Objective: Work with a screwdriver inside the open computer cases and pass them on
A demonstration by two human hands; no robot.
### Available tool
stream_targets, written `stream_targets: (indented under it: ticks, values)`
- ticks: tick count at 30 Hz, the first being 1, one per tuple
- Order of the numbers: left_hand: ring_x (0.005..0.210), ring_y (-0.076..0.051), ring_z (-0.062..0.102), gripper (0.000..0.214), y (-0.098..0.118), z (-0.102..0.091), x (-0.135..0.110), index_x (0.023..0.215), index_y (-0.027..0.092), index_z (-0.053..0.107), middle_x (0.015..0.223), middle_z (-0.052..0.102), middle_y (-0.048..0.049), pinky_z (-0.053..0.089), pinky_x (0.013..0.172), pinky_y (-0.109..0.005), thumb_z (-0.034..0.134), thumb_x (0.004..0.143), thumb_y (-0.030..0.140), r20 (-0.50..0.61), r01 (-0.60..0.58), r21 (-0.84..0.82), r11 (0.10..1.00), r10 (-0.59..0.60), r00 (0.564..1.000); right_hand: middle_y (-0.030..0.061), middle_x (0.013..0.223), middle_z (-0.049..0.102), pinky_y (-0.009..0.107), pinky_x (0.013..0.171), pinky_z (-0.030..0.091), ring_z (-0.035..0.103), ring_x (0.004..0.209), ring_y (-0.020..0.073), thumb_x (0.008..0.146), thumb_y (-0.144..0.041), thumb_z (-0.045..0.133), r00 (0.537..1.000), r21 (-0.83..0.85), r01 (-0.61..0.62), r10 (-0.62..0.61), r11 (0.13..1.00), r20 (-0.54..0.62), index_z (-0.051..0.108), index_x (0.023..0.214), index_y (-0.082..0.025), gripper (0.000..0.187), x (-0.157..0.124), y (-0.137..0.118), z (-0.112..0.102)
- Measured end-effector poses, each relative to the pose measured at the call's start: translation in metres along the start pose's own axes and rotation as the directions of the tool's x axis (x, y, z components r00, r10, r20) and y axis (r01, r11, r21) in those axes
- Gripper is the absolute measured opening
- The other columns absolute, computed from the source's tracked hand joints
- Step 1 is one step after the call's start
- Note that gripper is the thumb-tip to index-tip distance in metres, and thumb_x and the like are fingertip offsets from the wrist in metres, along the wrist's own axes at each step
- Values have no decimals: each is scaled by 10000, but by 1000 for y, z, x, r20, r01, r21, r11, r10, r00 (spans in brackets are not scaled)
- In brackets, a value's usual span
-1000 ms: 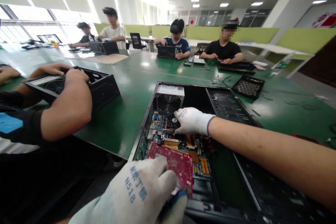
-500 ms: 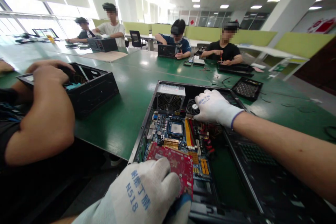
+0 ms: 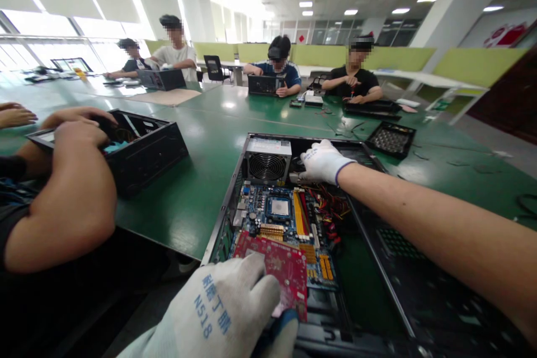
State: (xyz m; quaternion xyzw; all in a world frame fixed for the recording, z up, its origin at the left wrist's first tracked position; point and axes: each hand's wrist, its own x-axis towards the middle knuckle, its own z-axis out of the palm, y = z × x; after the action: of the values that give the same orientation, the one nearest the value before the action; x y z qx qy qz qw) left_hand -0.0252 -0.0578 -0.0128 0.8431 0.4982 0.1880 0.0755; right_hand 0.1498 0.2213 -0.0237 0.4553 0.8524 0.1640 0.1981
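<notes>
Before me an open black computer case lies on its side, a blue motherboard with a bare processor inside. My gloved left hand grips the near left part of a red graphics card, which lies tilted over the lower motherboard; its far end is under the fingers. At the far side, my gloved right hand reaches in beside the power supply. Its fingers curl around something dark, mostly hidden by the glove. Loose red, yellow and black cables lie below it.
At left, a co-worker's arms reach into another black case. Several people work across the green table. A black panel lies beyond my case, with cable scraps near it.
My right hand has moved left and deeper toward the power supply. The round fan seen beneath it before is now out of sight. My left hand still grips the graphics card.
</notes>
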Motion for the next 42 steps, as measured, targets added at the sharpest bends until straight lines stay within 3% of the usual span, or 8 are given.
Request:
stream_targets:
  ticks: [11,16,19,22,25,28,37,42]
  values:
    - [751,-177,650,117,-8,-10,11,973,235,584,924,650,-44,574,681,-296,492,914,276,86,-27,17,1000,25,996,166,1133,719,447,944,398,593,1117,344,912,-609,461,965,138,95,-57,986,-256,734,1072,-173,539,-50,26,4]
    - [979,-248,664,241,-28,1,63,1155,170,552,1092,653,-109,551,909,-410,429,964,250,208,-28,186,982,-11,978,164,1211,703,408,973,402,588,1156,319,950,-602,425,931,233,102,-10,967,-366,715,1133,-145,571,-61,25,14]
    - [1025,-276,681,285,-43,12,109,1174,122,570,1122,674,-147,547,935,-406,458,934,227,362,-22,272,962,-81,929,161,1241,691,382,1002,399,587,1172,298,964,-603,416,911,300,105,29,948,-411,698,1184,-137,588,-62,22,21]
    - [1054,-294,691,346,-56,29,149,1195,121,588,1179,687,-173,558,921,-399,444,956,326,511,-39,309,950,-131,849,166,1229,692,378,1010,397,587,1164,294,969,-594,422,894,338,108,57,935,-445,694,1196,-124,590,-62,20,25]
    - [1052,-294,701,357,-61,50,174,1183,146,621,1186,709,-168,572,892,-377,564,877,320,630,-72,331,941,-163,759,168,1204,698,379,1007,397,586,1148,294,966,-560,446,883,354,127,57,927,-466,698,1189,-108,564,-63,21,27]
    - [1032,-300,710,403,-61,68,186,1141,167,655,1156,731,-158,583,867,-374,679,743,223,682,-87,343,935,-185,708,161,1175,707,383,993,405,592,1124,296,955,-541,473,883,371,132,61,919,-465,707,1168,-111,534,-64,21,27]
    - [1105,-335,682,538,-85,94,193,1257,107,587,1242,675,-204,566,936,-415,697,748,242,652,-75,342,937,-179,737,159,1165,704,394,963,405,584,1114,308,951,-530,482,890,357,152,30,922,-456,713,1126,-133,491,-66,22,25]
    - [1116,-318,666,516,-88,99,192,1207,125,601,1246,663,-191,548,941,-383,734,718,227,619,-59,352,934,-185,763,154,1143,704,386,955,396,581,1102,301,953,-537,472,894,367,160,23,916,-447,709,1115,-148,483,-63,24,27]
